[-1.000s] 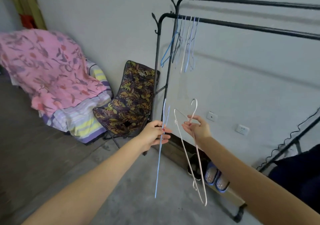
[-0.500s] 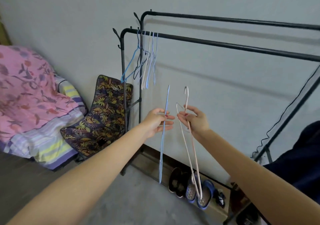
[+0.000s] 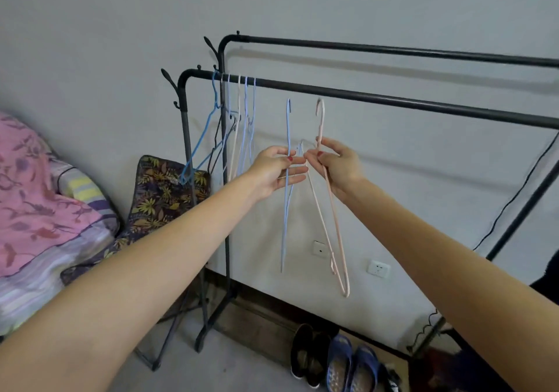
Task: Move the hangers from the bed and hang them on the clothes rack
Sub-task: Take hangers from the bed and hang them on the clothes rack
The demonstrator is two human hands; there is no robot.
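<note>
A person stands before the clothes rack (image 3: 393, 99), a hanger raised in each hand just below its front rail. The left hand (image 3: 276, 169) pinches a blue hanger (image 3: 286, 210) by the neck between thumb and fingers; the right hand (image 3: 335, 165) grips a pink hanger (image 3: 334, 219) the same way, with what looks like a second pale hanger alongside it. Both hooks sit just under the rail, not yet over it. Several hangers (image 3: 239, 125), blue and pale, already hang at the rail's left end, so the job appears well along, with these in hand left to place. The bed (image 3: 39, 210), left of the rack, shows only bedding in the part visible. Shoes (image 3: 332, 361) lie on the floor beneath the rack.
</note>
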